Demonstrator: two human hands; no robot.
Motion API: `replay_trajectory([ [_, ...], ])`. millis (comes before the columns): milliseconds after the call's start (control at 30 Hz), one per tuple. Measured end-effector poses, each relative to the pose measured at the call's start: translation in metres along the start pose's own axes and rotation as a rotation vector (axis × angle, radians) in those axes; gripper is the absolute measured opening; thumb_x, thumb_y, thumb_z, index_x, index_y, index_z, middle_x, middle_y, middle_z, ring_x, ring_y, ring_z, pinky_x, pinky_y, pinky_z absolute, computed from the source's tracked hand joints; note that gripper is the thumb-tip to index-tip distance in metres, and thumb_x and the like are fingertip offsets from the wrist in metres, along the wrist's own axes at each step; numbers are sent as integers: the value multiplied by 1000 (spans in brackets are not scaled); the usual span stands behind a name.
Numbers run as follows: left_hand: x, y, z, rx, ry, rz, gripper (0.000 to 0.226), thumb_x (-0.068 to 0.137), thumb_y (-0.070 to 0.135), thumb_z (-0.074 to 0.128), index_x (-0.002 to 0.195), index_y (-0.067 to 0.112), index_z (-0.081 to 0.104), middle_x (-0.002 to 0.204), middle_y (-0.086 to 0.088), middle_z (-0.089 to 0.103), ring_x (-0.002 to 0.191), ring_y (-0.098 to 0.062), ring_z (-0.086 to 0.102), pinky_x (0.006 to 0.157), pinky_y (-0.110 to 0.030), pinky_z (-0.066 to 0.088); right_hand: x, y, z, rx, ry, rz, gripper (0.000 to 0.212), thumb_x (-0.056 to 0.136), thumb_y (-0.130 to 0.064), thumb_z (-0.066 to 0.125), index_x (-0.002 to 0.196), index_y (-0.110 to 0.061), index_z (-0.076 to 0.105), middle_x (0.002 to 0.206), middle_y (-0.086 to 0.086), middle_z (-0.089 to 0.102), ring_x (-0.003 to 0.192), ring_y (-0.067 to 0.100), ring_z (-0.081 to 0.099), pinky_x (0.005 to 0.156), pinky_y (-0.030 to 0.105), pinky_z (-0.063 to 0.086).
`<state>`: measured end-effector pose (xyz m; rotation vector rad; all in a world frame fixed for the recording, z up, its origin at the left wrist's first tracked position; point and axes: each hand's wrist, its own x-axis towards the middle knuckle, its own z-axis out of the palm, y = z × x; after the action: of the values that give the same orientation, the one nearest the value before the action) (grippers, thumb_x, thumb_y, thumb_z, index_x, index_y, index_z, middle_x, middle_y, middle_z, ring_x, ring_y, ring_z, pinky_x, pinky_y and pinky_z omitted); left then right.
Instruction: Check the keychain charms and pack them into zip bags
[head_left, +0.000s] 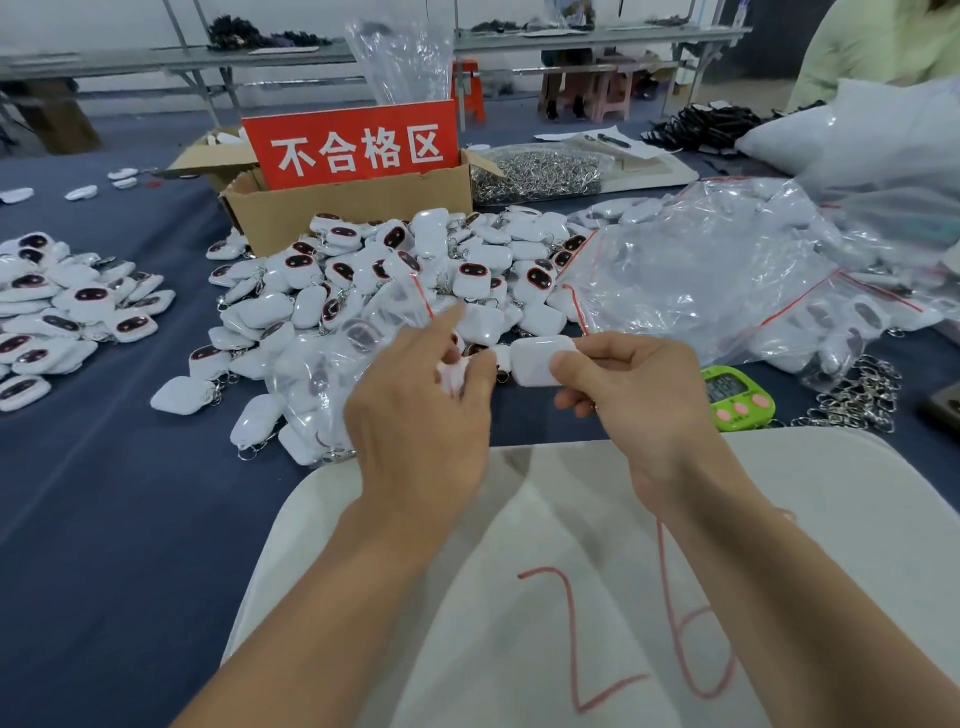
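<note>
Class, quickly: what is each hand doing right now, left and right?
Left hand: pinches a small white piece, index finger out; what the piece is cannot be told.
Right hand: pinches a white charm.

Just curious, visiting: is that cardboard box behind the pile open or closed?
Open: the cardboard box has its flaps folded outward, and a red sign stands up out of its top.

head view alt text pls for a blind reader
Right hand pinches a white keychain charm, left hand close beside it, above a heap of charms and zip bags on a blue table. A cardboard box with a red sign stands behind.
</note>
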<state>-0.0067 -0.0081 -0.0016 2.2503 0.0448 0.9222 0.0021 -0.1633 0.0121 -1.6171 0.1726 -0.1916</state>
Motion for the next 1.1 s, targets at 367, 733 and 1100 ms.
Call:
replay_trajectory([
  [367, 13, -4, -5, 148, -52, -25, 62, 92, 22, 56, 153, 26, 43, 97, 0, 67, 92, -26, 57, 90, -41, 43, 0, 1, -1, -21, 55, -10, 9, 74, -27, 87, 71, -25, 78, 55, -2, 67, 46, 7, 55, 56, 25, 44],
  [733, 13, -1, -7, -588, -72, -31, 38, 105, 23, 48, 138, 32, 64, 66, 18, 57, 66, 0, 52, 69, -10, 44, -6, -12, -5, 329, -110, -102, 15, 91, -16, 73, 76, -13, 71, 67, 3, 63, 57, 14, 48, 57, 22, 40],
  [1100, 10, 11, -15, -458, -111, 12, 39, 92, 19, 49, 115, 32, 78, 91, 12, 71, 90, -4, 64, 77, -12, 43, -14, -8, 12, 24, -49, -281, 13, 69, -37, 80, 77, -29, 72, 58, 10, 63, 49, 11, 45, 51, 26, 39],
])
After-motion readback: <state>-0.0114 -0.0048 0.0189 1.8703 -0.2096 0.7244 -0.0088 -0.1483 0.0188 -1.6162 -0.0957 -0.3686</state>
